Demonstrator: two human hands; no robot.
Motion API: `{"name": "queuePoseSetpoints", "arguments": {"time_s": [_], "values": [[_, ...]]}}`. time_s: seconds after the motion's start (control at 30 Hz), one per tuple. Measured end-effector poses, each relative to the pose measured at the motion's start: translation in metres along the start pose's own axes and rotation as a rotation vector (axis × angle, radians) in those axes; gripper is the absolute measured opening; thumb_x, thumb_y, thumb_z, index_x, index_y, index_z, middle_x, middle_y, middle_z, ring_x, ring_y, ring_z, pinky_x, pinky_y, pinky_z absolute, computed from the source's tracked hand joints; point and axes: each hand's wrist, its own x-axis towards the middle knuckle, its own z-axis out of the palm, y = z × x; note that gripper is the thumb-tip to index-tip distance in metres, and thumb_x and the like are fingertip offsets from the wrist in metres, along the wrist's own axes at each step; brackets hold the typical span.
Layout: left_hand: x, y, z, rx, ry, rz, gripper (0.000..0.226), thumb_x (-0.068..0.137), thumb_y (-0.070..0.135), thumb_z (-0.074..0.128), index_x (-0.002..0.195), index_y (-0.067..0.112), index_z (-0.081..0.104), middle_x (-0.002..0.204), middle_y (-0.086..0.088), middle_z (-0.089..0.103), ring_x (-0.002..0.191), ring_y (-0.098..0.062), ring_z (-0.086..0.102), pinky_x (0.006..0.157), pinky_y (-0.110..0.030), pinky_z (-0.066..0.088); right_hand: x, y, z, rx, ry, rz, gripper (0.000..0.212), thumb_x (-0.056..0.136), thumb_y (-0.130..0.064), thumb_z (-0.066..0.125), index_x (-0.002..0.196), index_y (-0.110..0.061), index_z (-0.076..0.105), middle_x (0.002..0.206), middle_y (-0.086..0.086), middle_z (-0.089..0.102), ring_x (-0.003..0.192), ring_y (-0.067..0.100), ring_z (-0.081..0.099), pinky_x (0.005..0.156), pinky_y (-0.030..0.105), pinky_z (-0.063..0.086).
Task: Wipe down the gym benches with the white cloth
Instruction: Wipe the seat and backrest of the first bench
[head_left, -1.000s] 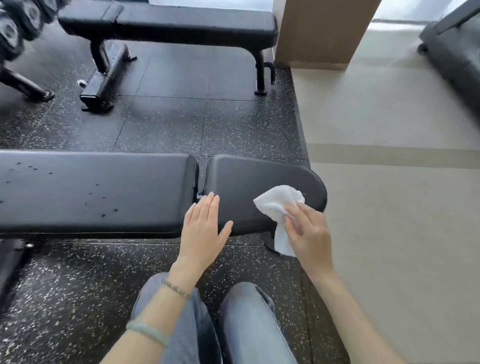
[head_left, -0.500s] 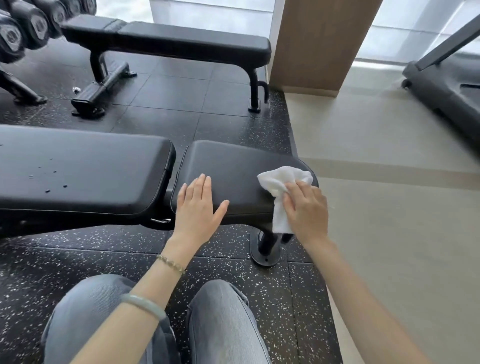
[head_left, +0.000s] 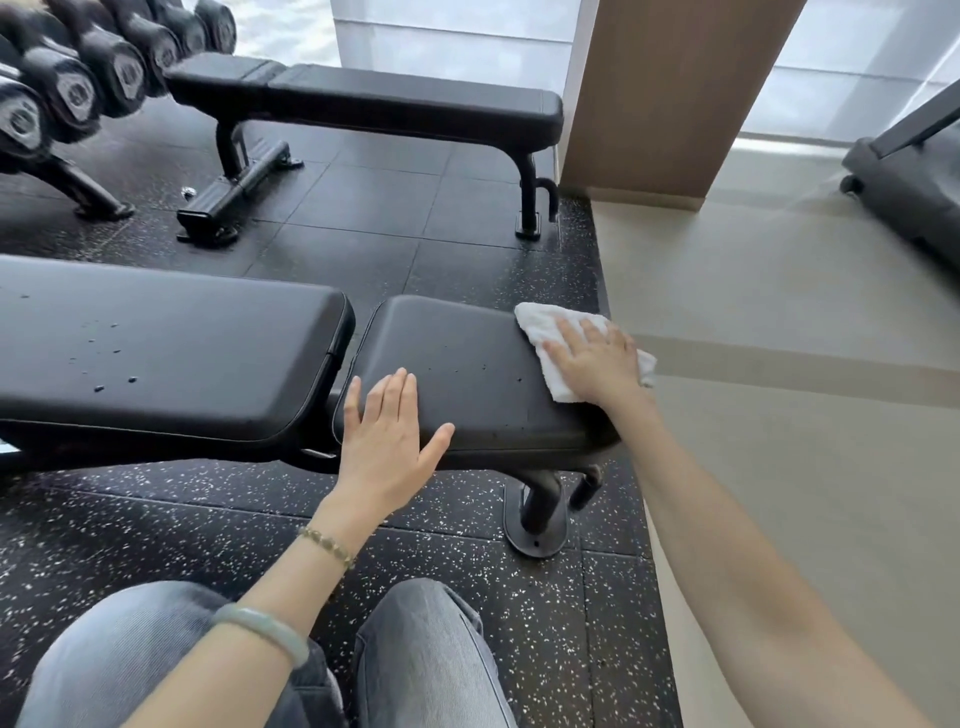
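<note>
Head view: near surface (head_left: 249, 415) is a black padded gym bench in smooth matte vinyl w/ piped edges, split into a long rectangular back pad (head_left: 166, 343) & a shorter seat pad (head_left: 467, 374) w/ rounded corners. White cloth (head_left: 540, 322), soft nubby terry, bunched fairly flat, lies on the seat pad's far right corner, w/ one edge hanging past the pad's right end. Right hand (head_left: 597, 364) lies on top of the cloth, fingers straight & spread, palm pressing it down, not clenched. Left hand (head_left: 387, 441) rests flat on the seat pad's near left edge, fingers straight & together, thumb out, holding nothing. Tiny specks dot the seat pad btw the hands; droplets (head_left: 104, 358) bead on the back pad, left of the seat pad. Under the seat pad's right end a black tube leg meets a round foot plate (head_left: 537, 525). Around the seat pad: black rubber floor tiles (head_left: 363, 218) w/ white flecks; right of it, smooth beige floor (head_left: 779, 467). Beyond the seat pad stands a second flat black bench (head_left: 374, 101); beyond & left, hex-ended dumbbells (head_left: 78, 78) on a rack; beyond & right, a wood-grain pillar (head_left: 665, 88). Left wrist: beaded bracelet (head_left: 327, 545), pale green bangle (head_left: 265, 631)
</note>
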Motion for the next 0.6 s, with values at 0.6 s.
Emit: {"name": "queuePoseSetpoints", "arguments": {"time_s": [0.6], "values": [[0.002, 0.000, 0.005, -0.009, 0.025, 0.002, 0.075, 0.089, 0.057, 0.025, 0.134, -0.001, 0.045, 0.137, -0.015, 0.047, 0.130, -0.028, 0.039, 0.113, -0.045, 0.007, -0.058, -0.012, 0.010, -0.042, 0.023, -0.020, 0.062, 0.091, -0.068, 0.016, 0.148, -0.046, 0.005, 0.160, 0.008, -0.001, 0.144, 0.038, -0.011, 0.113, 0.053, -0.011]]}}
